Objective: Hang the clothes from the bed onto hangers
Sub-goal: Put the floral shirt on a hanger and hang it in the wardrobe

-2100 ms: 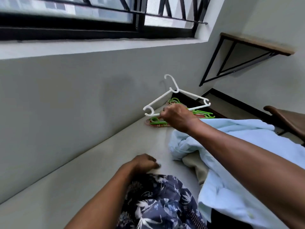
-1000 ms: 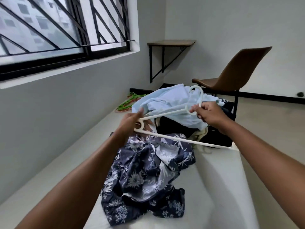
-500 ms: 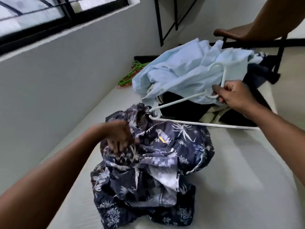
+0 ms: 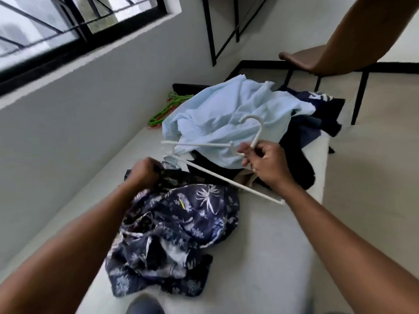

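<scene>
Hanger tip right by the collar, not in yet

Right grip (image 4: pixel 265 164) pinches the white hanger (image 4: pixel 226 181) at the neck under the hook. Its long axis runs across the bed (image 4: pixel 272 257), w/ the left tip just beside the left grip (image 4: pixel 145 173), which is clenched on the top end of the floral shirt (image 4: pixel 181 223). So the shirt lies down-left of the hanger hand and the left grip's nearer. Imo next is feeding that tip into the neck opening. No bins anywhere, just a light blue shirt (image 4: pixel 226 114) heaped further up.

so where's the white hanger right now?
Head view, centre: right hand grips the white hanger at its neck, between the floral shirt and light blue garment.
</scene>
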Demonstrator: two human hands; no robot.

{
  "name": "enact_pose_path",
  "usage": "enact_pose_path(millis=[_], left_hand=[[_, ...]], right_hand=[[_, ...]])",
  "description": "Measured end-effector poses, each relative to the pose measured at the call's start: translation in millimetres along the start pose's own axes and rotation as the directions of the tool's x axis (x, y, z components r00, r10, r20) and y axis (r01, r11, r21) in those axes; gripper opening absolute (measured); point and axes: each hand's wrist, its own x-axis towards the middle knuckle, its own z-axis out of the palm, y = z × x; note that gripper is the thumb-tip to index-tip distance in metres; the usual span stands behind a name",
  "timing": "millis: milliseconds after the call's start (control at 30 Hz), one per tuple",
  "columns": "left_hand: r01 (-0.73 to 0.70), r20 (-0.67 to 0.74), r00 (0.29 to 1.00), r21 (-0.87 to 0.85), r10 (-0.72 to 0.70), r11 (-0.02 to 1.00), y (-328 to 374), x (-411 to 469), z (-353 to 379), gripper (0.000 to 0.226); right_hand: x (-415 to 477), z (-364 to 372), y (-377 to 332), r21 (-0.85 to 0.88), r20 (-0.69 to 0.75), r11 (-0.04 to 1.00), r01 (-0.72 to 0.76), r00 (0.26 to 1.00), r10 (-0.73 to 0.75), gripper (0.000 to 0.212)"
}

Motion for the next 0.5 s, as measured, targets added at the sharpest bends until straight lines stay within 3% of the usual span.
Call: enact_pose_path(millis=[100, 200, 333, 400, 500], left_hand=[[-0.054, -0.053, 0.997, -0.043, 0.052, 0.998, 43.2, -46.8, -72.9, 0.022], [-0.172, -0.034, 0.985, -0.06, 0.17, 0.983, 94.9, -87.2, -145.5, 0.025], [-0.297, -0.047, 0.955, -0.121, 0.293, 0.947, 140.9, -127.0, -231.4, 0.025], [-0.351, -0.084, 0.936, -0.138, 0.343, 0.926, 160.4, -152.8, -272.4, 0.024], [-0.374, -0.112, 0.927, -0.179, 0.359, 0.91, 191.8, -194.6, -342.5, 0.019]], right_hand=[[-8.7, -7.1, -59.9, 0.115, 0.005, 0.991, -0.07, 0.998, 0.069, 0.034], [-10.5, -20.8, -139.8, 0.241, 0.086, 0.966, -0.092, 0.994, 0.073, 0.017], [0.7, -42.3, -237.7, 0.23, 0.152, 0.97, -0.073, 0.988, 0.038, 0.021], [1.2, -52.1, -277.9, 0.202, 0.23, 0.975, -0.091, 0.972, 0.043, 0.031], [-13.9, -68.5, -334.5, 0.057, 0.31, 0.997, -0.048, 0.95, 0.028, 0.074]])
